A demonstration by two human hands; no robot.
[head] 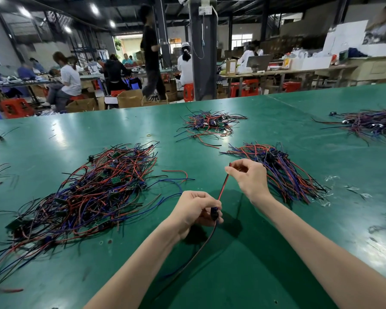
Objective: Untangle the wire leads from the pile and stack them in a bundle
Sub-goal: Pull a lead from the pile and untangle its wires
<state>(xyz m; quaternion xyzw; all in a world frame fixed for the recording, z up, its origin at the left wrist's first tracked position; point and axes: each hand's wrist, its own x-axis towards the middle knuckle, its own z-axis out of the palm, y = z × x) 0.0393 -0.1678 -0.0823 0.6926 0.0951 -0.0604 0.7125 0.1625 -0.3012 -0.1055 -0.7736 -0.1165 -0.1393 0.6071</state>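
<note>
red wire lead [222,188] runs straight between the hands, near-left to far-right; left hand [196,208] grips its dark near end; right hand [247,175] pinches the far tip, nearer the bundle [288,175] just right; pile [87,192] lies left.

Bright overhead ceiling lamps [24,11] light the hall evenly and leave pale glare streaks on the green bench [60,130]. Soft shadows fall beneath the forearms. The wide lens bows the edges; distant workers [70,79] look blurred.
</note>
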